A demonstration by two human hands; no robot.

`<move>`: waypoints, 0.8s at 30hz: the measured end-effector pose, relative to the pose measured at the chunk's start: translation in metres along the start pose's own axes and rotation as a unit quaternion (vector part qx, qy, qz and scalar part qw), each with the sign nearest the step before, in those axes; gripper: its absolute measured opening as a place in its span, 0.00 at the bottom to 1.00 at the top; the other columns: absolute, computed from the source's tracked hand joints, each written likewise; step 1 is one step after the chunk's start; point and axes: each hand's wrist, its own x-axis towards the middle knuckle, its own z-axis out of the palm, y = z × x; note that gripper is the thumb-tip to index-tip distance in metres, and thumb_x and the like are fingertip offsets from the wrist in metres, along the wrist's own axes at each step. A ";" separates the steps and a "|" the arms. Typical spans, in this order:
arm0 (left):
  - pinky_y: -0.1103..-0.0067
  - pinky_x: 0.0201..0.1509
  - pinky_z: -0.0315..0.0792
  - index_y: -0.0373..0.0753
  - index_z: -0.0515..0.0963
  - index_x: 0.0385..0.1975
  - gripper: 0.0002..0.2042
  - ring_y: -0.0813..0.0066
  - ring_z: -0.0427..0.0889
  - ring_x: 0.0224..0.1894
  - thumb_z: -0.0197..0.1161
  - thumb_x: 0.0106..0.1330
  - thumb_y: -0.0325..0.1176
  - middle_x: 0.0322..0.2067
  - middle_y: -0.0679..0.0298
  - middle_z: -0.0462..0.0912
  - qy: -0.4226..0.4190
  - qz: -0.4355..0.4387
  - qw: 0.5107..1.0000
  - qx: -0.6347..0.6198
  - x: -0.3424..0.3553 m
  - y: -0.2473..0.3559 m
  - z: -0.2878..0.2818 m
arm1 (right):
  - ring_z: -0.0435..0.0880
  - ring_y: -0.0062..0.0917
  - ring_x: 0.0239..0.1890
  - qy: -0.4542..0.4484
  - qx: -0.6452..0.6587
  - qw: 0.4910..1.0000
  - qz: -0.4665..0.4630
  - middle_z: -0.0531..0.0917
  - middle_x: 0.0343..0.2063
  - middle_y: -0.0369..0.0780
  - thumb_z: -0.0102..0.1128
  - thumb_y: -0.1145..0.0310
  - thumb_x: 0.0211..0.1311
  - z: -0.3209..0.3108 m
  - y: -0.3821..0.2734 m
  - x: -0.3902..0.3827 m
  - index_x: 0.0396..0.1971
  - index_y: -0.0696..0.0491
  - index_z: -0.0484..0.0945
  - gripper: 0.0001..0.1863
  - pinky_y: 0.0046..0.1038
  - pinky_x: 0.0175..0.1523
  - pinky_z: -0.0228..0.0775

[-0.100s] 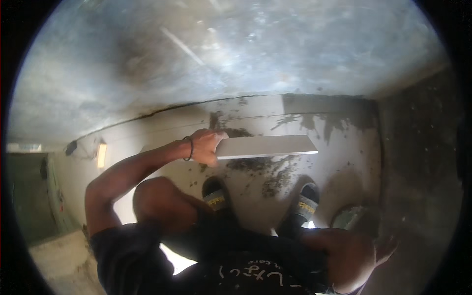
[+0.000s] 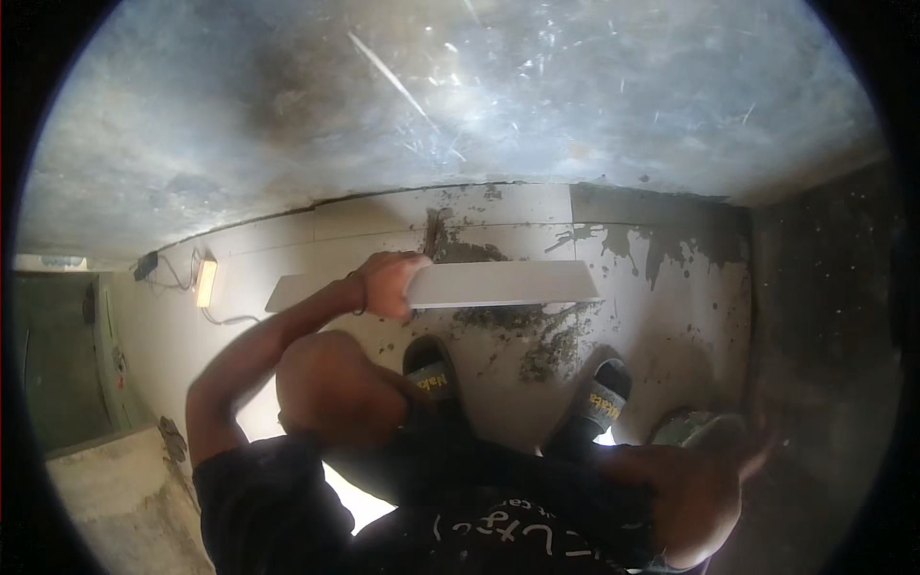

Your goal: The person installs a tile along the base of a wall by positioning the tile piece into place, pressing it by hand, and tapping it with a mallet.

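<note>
My left hand (image 2: 388,286), with a dark band at the wrist, is closed around a long pale tile strip (image 2: 503,284), held crosswise above the speckled floor beyond my sandals (image 2: 604,393). Dark wet mortar smears (image 2: 541,350) show just below and beyond the strip. My right hand (image 2: 752,450) is at the far right beside my bent knee, near a round container (image 2: 685,422); it is smeared by motion, so whether it holds anything is unclear.
A mottled grey wall (image 2: 575,105) runs along the far side, and a dark wall (image 2: 819,307) stands at the right. A pale power strip (image 2: 205,284) with cables lies at the left, near a green doorway (image 2: 62,355) and a concrete ledge (image 2: 105,489).
My left hand and the strip have shifted slightly left. My right hand has moved up and blurred. The floor and wall appear shifted right as the view moves.
</note>
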 end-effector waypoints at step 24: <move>0.56 0.40 0.72 0.32 0.69 0.54 0.34 0.40 0.75 0.39 0.66 0.37 0.21 0.36 0.50 0.75 0.319 -0.288 0.903 -0.024 -0.152 0.086 0.174 | 0.52 0.27 0.80 -0.324 -0.063 0.699 -0.635 0.57 0.78 0.37 0.50 0.36 0.71 0.341 -0.271 0.145 0.77 0.45 0.54 0.43 0.62 0.80 0.24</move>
